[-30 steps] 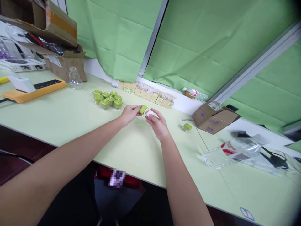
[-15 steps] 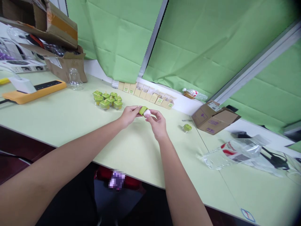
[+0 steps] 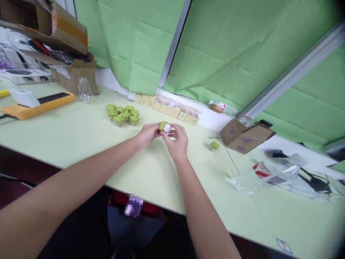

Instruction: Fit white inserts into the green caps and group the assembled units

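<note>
Over the middle of the table, a small green-lidded container (image 3: 162, 125) with a whitish-pink part facing right is held on its side. My left hand (image 3: 147, 136) is closed on the green end, its fingertips partly hidden. From the right, my right hand (image 3: 177, 141) curls round the whitish end, thumb at the lower edge and fingers behind. A cluster of several small clear jars with green lids (image 3: 123, 116) stands to the left. One more green-lidded jar (image 3: 214, 145) sits alone on the right.
Small open cardboard boxes (image 3: 166, 107) line the back edge. A larger carton (image 3: 244, 135) and a crumpled clear plastic bottle (image 3: 265, 176) lie on the right. On the left are an orange power strip (image 3: 43, 104), a glass vessel (image 3: 85, 91) and stacked cartons (image 3: 74, 75).
My right hand has shifted slightly left and its thumb has slid toward the container's lower edge, showing more of the whitish part. My left hand stays in place on the green end.
</note>
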`<state>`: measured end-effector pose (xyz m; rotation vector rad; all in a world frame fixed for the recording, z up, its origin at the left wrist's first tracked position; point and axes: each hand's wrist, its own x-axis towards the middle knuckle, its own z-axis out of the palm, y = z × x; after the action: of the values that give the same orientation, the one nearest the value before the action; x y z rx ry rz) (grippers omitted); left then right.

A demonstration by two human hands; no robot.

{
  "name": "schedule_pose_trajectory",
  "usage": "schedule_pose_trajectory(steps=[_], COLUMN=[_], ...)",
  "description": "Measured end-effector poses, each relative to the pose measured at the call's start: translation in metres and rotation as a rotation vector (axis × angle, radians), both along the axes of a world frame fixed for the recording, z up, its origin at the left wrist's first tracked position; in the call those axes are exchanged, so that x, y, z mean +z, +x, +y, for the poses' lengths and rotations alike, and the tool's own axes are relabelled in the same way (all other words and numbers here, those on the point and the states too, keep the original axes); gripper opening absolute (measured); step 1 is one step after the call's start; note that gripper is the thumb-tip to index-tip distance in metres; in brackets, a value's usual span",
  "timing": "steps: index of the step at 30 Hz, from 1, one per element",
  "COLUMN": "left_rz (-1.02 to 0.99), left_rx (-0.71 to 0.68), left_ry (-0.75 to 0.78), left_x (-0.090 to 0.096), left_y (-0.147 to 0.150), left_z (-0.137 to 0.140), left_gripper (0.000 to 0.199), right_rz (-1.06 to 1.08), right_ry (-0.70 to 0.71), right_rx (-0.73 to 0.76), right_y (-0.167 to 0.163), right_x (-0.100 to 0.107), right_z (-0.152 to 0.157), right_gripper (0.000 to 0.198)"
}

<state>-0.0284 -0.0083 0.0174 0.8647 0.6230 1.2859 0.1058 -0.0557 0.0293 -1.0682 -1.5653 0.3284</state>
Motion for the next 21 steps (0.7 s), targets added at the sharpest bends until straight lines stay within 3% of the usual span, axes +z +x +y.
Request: schedule_pose_trajectory(steps=[14, 21], left_rz=[-0.046, -0.023], left_rx=[-0.057, -0.041], left_ry=[0.004, 0.004], left_x=[0.0024, 0.0027], left_y=[0.0003, -0.0004], left_z=[-0.0060, -0.0072], left_gripper=[0.014, 0.013], right_rz=[-0.091, -0.146], right_ry=[0.065, 0.008], right_rx=[-0.006, -0.011], right_y=[0.0026, 0.0067], right_x=[0.0057, 0.0084], right_z=[-0.0024, -0.0025], right_gripper=[0.029, 0.030])
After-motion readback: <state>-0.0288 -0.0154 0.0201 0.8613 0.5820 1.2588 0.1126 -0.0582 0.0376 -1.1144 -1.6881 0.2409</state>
